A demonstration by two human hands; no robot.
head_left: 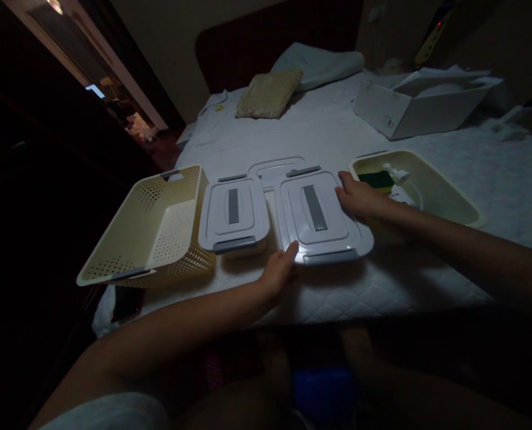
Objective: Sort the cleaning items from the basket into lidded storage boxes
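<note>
My left hand (279, 272) grips the near left corner of a white lidded storage box (340, 230), its thumb on the lid and its other fingers mostly hidden beneath. On the far right side, my right hand (357, 196) holds the same box by its edge. Grey clips line the lid's near and far edges, and a grey handle strip crosses its middle. To the left is a smaller white lidded box (254, 209) of the same kind. Behind both, a flat white lid or container top (274, 170) is partly covered.
A cream perforated basket (194, 209) stands at left, with a dark object (126, 301) beside its near end. At right, a cream tub (449, 191) holds a sponge (377, 180) and a white nozzle with tubing. A white carton (382, 110) and a cushion (268, 94) lie farther back on the bed.
</note>
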